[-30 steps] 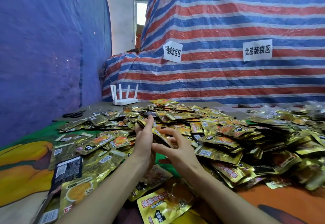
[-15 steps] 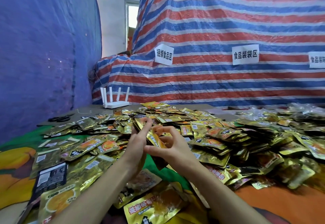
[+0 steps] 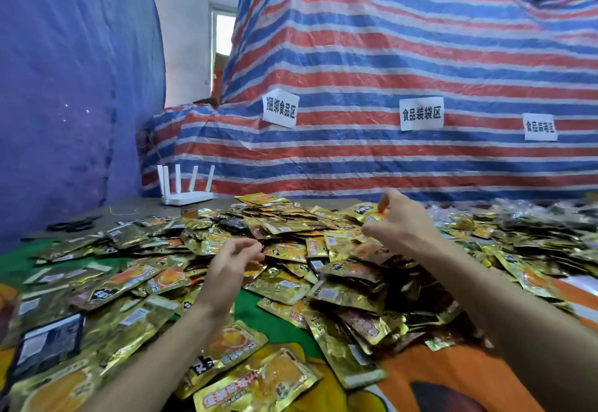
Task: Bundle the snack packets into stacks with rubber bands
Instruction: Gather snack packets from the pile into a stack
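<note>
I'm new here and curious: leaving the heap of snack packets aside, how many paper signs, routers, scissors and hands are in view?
Paper signs: 3
White router: 1
Black scissors: 1
Hands: 2, the left hand and the right hand
Total: 7

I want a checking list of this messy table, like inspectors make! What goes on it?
Surface: green and orange printed cloth, mostly covered.
Job's things: gold snack packets in a loose heap; none bundled that I can see.
Clutter: white router and black scissors at the far left.
Hands: left hand loosely curled above the heap; right hand stretched over the far packets; whether either grips something, cannot tell.
Cables: nothing seen.
Surroundings: striped tarp with three paper signs, blue sheet, doorway.
</note>
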Demonstrator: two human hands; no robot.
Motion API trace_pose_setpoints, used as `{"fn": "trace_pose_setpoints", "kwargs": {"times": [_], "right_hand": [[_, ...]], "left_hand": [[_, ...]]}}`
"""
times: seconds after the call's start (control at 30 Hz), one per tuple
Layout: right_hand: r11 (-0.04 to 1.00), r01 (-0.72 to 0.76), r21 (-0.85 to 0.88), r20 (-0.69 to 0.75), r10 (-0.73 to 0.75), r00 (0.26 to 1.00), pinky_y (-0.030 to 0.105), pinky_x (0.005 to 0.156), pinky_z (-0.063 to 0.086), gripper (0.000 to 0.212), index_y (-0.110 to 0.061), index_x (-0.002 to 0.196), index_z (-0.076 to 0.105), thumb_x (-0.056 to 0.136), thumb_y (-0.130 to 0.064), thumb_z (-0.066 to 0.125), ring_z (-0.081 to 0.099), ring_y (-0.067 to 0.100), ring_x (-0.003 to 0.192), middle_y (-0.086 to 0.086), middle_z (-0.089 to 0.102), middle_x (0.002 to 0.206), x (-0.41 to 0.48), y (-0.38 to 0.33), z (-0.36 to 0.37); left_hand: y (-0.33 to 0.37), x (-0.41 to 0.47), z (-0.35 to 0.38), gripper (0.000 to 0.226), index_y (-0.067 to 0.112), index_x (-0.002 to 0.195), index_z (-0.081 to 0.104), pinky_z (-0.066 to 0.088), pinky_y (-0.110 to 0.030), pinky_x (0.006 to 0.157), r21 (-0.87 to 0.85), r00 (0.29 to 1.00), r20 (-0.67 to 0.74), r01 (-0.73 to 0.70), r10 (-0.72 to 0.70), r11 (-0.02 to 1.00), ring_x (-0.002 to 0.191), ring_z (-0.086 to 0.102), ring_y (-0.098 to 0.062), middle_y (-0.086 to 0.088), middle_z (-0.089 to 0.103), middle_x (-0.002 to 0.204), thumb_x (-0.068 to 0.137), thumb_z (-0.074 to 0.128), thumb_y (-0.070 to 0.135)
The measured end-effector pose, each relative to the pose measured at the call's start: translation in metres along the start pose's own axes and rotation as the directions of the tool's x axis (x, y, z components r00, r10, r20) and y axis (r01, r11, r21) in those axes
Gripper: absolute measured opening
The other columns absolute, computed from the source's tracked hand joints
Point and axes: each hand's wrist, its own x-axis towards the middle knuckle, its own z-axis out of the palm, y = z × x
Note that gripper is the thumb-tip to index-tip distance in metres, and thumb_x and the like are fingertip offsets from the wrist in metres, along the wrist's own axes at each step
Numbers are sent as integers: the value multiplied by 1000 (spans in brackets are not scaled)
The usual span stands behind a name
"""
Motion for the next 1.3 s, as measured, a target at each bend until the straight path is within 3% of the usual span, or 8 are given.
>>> {"fn": "trace_pose_setpoints", "kwargs": {"times": [0.2,0.37,0.47,0.57,0.77,0.9,1.13,1.3], "right_hand": [[943,-106,-315,10,115,993,40,93,43,14,-19,90,60,78,-26,64,58,31,98,7,66,95,4,31,3],[900,-144,-412,7,162,987,47,95,30,23,-21,94,60,79,-38,59,52,32,108,7,64,103,-5,25,3],[907,-115,-404,-54,102,993,50,103,33,36,-17,111,59,84,-41,58,46,36,118,17,57,122,-11,2,7],[965,54,-257,-52,-70,996,46,99,38,39,-18,119,59,86,-39,60,47,32,114,14,57,120,-24,-33,23],[974,219,-67,377,-178,909,43,96,51,38,-13,118,61,80,-17,56,58,25,107,8,65,114,-44,-91,95],[975,175,-139,559,-68,826,38,86,52,33,-14,114,58,82,-21,54,55,25,104,8,60,111,-44,-92,136],[931,290,-222,502,-146,853,37,92,47,13,-13,99,57,94,-25,53,58,30,102,9,65,102,-37,-85,159],[895,370,-250,437,-236,868,28,51,39,27,-15,72,44,92,-21,61,55,21,68,1,51,73,-44,-91,153]], "left_hand": [[-4,7,-5,12,19,108,64,47,-34,83,72,998,-52,-25,29,997,100,64,-26,-9,68,106,98,58,21],[-6,7,-12,20,24,95,60,53,-39,74,362,966,-189,-100,178,927,91,61,-22,0,63,96,95,55,5],[-7,10,-23,31,30,97,56,51,-44,89,679,939,-212,-57,269,732,93,57,-18,7,60,98,85,58,1],[-7,16,-34,42,29,114,56,35,-43,104,875,944,-229,93,236,476,112,47,-21,2,55,116,78,62,8],[-10,21,-52,54,22,137,46,21,-52,115,931,945,-321,326,-58,167,141,28,-33,-12,34,154,87,62,30],[-19,23,-54,45,13,133,51,26,-53,114,929,927,-291,332,-235,161,141,28,-35,-15,33,153,90,53,23],[-29,34,-56,37,18,125,58,26,-49,111,934,947,-313,320,-70,160,138,32,-31,-11,38,150,91,61,32],[-35,34,-61,67,15,143,41,17,-52,117,903,915,-389,402,-107,150,144,24,-37,-19,30,155,87,62,44]]}}
